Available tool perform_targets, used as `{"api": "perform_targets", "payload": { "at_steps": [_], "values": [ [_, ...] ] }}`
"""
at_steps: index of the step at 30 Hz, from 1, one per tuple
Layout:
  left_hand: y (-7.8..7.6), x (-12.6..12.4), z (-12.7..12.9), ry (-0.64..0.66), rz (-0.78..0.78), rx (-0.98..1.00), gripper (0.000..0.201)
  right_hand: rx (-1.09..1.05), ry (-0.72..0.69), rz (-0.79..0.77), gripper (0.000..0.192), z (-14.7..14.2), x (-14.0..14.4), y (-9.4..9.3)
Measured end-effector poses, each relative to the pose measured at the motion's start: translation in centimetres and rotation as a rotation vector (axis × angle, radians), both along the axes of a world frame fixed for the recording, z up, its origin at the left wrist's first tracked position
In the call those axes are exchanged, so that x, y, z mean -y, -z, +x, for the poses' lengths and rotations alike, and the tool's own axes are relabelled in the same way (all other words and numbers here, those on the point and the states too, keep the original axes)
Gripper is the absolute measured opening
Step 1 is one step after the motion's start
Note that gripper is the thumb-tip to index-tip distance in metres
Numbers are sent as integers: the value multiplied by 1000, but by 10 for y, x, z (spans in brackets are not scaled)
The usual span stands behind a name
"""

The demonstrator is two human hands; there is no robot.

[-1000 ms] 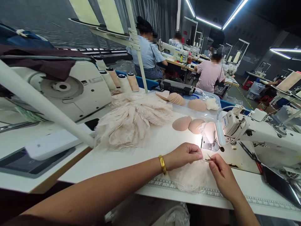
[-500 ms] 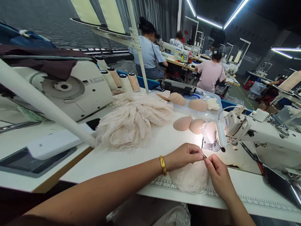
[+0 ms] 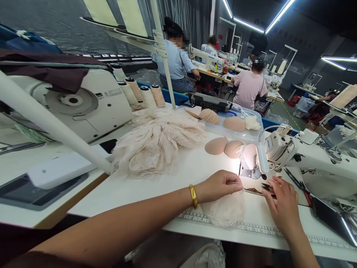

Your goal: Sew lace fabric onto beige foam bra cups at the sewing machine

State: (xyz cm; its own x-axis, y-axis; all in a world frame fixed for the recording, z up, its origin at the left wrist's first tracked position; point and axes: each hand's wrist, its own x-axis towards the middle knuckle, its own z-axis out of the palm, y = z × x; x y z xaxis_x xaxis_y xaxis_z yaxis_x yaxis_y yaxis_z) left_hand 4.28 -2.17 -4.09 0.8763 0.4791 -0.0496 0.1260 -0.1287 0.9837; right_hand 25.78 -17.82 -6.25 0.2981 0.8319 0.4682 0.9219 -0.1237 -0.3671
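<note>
Since half a second ago, right hand [image 3: 283, 206] has drawn away from left hand [image 3: 220, 185] toward the sewing machine [image 3: 309, 158], its fingers curled over small dark thread snips [image 3: 266, 187] on the white table [image 3: 156, 186]. Left hand, with a gold bangle [image 3: 193, 195] at the wrist, pinches the lace-covered bra cup [image 3: 224, 210] lying at the table's near edge. Farther back lie loose foam cups [image 3: 216, 145], a heap of lace pieces [image 3: 156, 145] and thread cones [image 3: 150, 96].

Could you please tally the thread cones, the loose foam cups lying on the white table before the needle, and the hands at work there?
Thread cones: 4
Foam cups: 3
Hands, left hand and right hand: 2
Total: 9
</note>
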Motion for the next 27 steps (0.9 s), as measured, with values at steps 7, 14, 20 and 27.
{"api": "perform_targets", "payload": {
  "at_steps": [7,14,20,27],
  "values": [
    [-8,-3,-16,194,65,-6,39,-693,-376,-261,26,-50,-30,-30],
    [-38,-22,-64,277,-82,-122,43,-1181,-431,-214,34,-45,-21,-48],
    [-41,-37,-49,134,-117,-152,45,-1471,-303,-243,42,-53,-31,-38],
    [-16,-42,-19,-113,666,-360,30,-1080,-132,-261,33,-39,-51,0]
  ]
}}
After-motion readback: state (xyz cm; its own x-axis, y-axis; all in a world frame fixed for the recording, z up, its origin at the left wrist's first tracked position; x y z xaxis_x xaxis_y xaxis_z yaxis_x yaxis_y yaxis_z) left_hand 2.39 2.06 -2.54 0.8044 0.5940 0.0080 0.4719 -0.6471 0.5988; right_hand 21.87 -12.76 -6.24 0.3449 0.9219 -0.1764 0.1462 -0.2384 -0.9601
